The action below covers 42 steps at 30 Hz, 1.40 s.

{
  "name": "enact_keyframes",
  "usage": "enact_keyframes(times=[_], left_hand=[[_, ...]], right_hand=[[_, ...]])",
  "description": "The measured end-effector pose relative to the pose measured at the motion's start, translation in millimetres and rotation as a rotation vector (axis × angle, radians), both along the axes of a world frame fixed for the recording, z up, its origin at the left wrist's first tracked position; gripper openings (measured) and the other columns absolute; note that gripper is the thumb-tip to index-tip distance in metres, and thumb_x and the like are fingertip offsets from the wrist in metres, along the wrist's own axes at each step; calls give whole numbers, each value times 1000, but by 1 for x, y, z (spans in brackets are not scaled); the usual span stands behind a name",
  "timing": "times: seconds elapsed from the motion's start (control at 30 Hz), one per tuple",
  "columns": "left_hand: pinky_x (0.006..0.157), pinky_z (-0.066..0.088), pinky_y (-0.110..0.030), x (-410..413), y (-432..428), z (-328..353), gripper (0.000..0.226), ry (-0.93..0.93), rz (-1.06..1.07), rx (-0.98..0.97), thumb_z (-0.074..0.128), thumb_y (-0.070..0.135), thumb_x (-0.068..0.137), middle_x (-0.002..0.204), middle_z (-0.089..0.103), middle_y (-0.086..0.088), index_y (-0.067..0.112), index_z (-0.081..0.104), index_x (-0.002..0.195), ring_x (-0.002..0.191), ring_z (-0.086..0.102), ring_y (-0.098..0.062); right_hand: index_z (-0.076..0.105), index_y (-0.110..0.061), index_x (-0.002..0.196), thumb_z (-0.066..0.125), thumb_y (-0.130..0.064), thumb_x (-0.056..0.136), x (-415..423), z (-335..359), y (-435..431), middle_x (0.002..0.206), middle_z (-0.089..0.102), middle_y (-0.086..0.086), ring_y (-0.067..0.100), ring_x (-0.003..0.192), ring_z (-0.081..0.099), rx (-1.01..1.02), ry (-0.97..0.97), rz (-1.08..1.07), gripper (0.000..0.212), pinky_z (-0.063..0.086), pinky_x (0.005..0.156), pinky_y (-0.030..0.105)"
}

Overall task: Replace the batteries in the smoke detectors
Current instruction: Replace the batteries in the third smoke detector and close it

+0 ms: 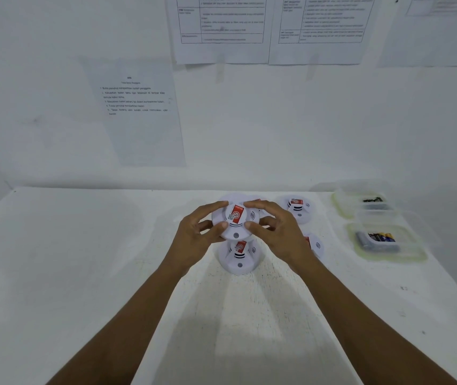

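A round white smoke detector [235, 222] with a red label is held above the table between both hands. My left hand [198, 236] grips its left rim with curled fingers and thumb. My right hand [275, 232] grips its right rim the same way. Directly below it a second white detector [239, 258] lies on the table. A third detector [298, 208] sits further back to the right, and another [314, 244] is partly hidden behind my right wrist. One more white disc [234, 198] shows behind the held detector.
Two clear plastic containers stand at the right: the near one [386, 241] holds several batteries, the far one [360, 202] holds dark items. The white table [83, 259] meets a wall with printed sheets [138, 107] taped on it.
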<state>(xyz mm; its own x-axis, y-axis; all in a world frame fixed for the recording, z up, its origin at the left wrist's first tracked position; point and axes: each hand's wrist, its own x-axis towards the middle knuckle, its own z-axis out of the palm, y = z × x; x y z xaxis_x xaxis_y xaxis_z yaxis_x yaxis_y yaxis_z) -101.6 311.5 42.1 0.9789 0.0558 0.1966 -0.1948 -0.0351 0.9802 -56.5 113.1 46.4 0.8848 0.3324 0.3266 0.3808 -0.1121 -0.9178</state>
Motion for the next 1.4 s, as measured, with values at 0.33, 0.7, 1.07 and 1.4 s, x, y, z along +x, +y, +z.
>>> enact_keyframes(times=[0.33,0.7,1.07,1.4], left_hand=[[79,60,-46,0,3,-3,43,-5,12,28,70,15,86,125,65,0,20,61,128,108,66,-24],[79,60,-45,4,8,-7,45,-18,19,49,69,15,86,127,64,-2,17,59,130,109,66,-24],[77,61,-40,11,16,-9,40,-2,31,56,70,18,87,126,64,2,22,62,127,108,66,-21],[75,60,-36,24,25,-11,40,2,34,57,70,20,87,125,64,3,24,63,126,107,66,-21]], right_hand=[[67,-19,119,72,-10,87,-1,1,3,119,63,-3,14,104,65,4,14,5,33,58,80,26],[66,-20,118,72,-10,87,0,-2,7,118,64,-5,18,102,67,-4,45,1,33,60,82,34],[66,-19,121,72,-14,87,11,-8,17,120,65,-2,18,101,67,-24,60,-9,35,59,83,37],[64,-20,121,75,-14,84,25,-11,27,121,65,-1,19,104,67,-46,78,-26,39,60,84,41]])
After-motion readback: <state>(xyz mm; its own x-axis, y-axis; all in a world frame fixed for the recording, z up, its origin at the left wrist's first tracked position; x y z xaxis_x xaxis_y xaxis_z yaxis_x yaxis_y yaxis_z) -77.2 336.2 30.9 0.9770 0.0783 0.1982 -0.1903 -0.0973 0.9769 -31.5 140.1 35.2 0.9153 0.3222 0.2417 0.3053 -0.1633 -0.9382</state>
